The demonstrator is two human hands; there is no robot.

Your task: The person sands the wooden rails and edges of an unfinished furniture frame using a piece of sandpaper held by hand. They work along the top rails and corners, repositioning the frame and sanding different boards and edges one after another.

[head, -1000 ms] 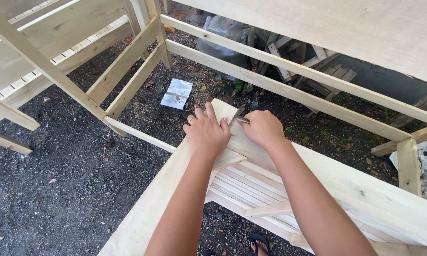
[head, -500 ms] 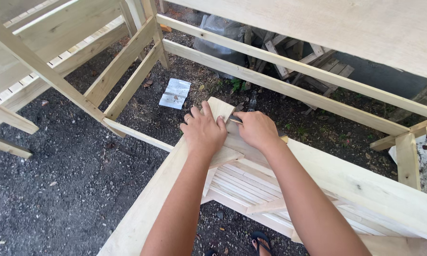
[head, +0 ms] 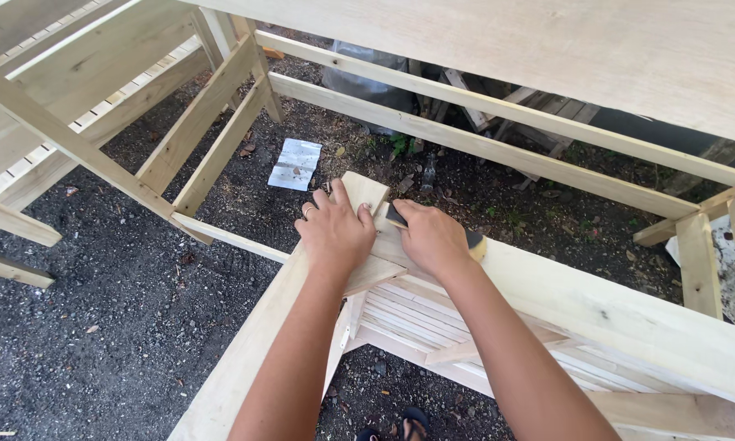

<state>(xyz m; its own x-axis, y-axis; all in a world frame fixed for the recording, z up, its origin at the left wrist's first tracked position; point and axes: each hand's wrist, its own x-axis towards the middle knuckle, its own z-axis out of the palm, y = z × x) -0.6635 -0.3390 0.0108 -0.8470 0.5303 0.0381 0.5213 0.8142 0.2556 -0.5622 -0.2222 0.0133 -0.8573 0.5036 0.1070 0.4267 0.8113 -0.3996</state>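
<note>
Head view, change: compared with a second ago both hands sit a touch closer to the corner, and the dark tool under the right hand shows more clearly now; the left hand keeps pressing the same spot.
Left hand [head: 335, 233]: flat on the corner of the wooden frame [head: 596, 314], fingers [head: 339, 196] slightly spread and pressed down, a ring on one of them.
Right hand [head: 433, 237]: closed over a dark sanding block [head: 396, 216], fingers curled around it; only its near end and a bit by the wrist show.
Sanding block, direction: its long axis runs roughly left to right along the plank, the visible tip pointing towards the left hand, just beside it.
Corner piece [head: 363, 189]: pale wood, sticking out past the fingertips, angled away from the person.
Frame planks: one runs down-left, one right, meeting under the hands.
Ground: dark gravel [head: 98, 327], with a crumpled silvery scrap [head: 296, 163] lying beyond the corner.
Below: slats [head: 416, 314] under the frame.
</note>
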